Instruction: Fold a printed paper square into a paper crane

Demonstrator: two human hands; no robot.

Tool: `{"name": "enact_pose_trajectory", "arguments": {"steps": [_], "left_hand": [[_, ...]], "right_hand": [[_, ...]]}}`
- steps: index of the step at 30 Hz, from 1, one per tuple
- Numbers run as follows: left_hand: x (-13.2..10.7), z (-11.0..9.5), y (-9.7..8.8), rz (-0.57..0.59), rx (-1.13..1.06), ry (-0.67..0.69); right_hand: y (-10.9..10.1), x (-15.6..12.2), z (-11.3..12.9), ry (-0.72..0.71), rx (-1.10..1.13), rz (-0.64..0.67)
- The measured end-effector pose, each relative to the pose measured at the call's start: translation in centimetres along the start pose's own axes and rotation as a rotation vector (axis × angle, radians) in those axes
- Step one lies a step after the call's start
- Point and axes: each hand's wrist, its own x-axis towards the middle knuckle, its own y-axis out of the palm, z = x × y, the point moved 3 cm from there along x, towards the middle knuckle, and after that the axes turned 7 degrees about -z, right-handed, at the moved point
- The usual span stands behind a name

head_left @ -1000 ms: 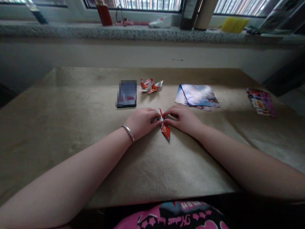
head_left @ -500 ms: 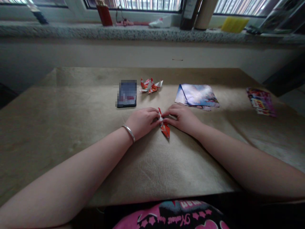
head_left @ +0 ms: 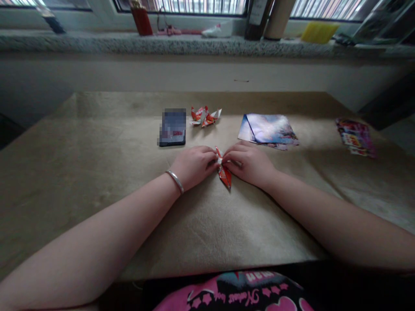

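A small folded paper piece (head_left: 225, 176), orange-red with a white middle, is held low over the table between my two hands. My left hand (head_left: 194, 167), with a silver bangle at its wrist, pinches it from the left. From the other side my right hand (head_left: 248, 160) grips its white middle between thumb and fingers. One narrow point sticks up past my fingertips and a broader pointed flap hangs towards me. My fingers cover part of the folds. Beyond my hands sit folded paper cranes (head_left: 205, 116) in the same orange and white.
A phone (head_left: 173, 127) lies left of the cranes on the tan table cover (head_left: 113, 172). Picture sheets (head_left: 270, 128) are stacked to the right, and colourful cards (head_left: 355, 137) lie at the far right. Behind runs a stone windowsill (head_left: 194, 46) with bottles and a yellow item (head_left: 319, 33).
My right fingers have drawn slightly back and closed at the paper's white middle. The upper point shows a little wider. My left hand has hardly moved.
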Motion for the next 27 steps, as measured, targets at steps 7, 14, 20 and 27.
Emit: {"name": "enact_pose_trajectory", "arguments": {"steps": [7,14,20,27], "left_hand": [[-0.2,-0.2,0.2,0.007,0.031,0.071],[-0.5,-0.2,0.0,-0.011,-0.043,0.124],[-0.4,-0.5,-0.4,0.067,-0.003,0.164],[-0.8,-1.2,-0.8,0.178,0.142,0.225]], "right_hand": [[-0.2,-0.1,0.4,-0.001,-0.092,0.079],[-0.2,0.0,0.5,0.023,-0.106,0.108],[-0.1,-0.2,0.5,0.017,-0.136,0.125],[-0.6,0.2,1.0,-0.057,-0.171,0.158]]}}
